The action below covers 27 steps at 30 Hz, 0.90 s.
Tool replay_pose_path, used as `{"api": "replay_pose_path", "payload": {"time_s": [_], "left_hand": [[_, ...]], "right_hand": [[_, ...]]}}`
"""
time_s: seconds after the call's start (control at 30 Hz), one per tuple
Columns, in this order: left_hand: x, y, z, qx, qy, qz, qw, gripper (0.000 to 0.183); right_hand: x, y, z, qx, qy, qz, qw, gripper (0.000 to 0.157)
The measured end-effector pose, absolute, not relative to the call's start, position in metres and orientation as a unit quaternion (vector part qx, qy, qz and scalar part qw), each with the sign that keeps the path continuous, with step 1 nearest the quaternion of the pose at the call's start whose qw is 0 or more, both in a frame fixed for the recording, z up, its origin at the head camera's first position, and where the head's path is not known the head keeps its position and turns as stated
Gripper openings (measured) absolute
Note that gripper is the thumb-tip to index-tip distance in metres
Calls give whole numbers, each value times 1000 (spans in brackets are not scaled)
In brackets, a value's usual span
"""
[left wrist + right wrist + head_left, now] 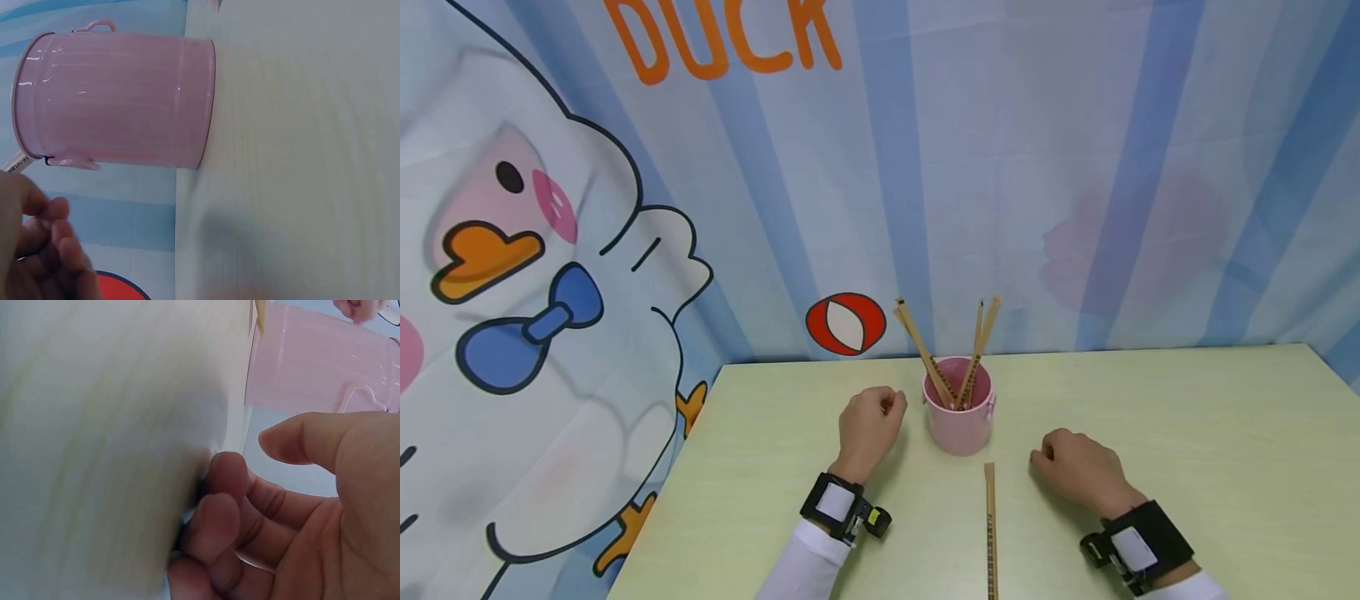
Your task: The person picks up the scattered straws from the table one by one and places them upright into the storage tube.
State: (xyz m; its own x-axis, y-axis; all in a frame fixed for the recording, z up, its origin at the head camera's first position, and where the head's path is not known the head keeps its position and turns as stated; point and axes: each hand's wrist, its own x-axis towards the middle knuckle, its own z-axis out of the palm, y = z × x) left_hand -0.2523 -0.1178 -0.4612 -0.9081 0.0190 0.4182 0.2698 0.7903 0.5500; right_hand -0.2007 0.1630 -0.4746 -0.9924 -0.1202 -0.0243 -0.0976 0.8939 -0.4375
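Note:
A pink bucket [961, 427] with small side handles stands upright near the back of the table. Several thin tan, pencil-like sticks [925, 354] with dark printing lean inside it. Another such stick [990, 533] lies on the table in front of the bucket. Just left of the bucket is my left hand [868, 427], apart from it; its fingers [72, 253] are loosely curled with nothing between them. My right hand [1081, 468] is to the right of the lying stick, low over the table. In the right wrist view its fingers [215, 528] bend loosely, the thumb apart, holding nothing.
The pale yellow table [1210, 417] ends at a striped blue cloth backdrop [1000, 167] with a printed duck and a red ball [876, 322]. A wrist camera [874, 520] is strapped on the left wrist, another camera [1097, 550] on the right.

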Motion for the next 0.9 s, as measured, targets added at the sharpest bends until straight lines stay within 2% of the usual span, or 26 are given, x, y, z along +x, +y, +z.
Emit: {"api": "replay_pose_path", "payload": {"time_s": [0.43,0.53,0.9], "left_hand": [[-238,-129,-471,-126,-962,-243,-23,29],[-238,-131,-475,-133,-964,-226,-39,28],[-231,-131,-477,-137,-966,-216,-35,24]], "right_hand": [[-199,163,-472,-54,973,-225,24,32],[-199,162,-471,-55,972,-226,24,32],[-199,163,-472,-55,973,-224,26,32]]}}
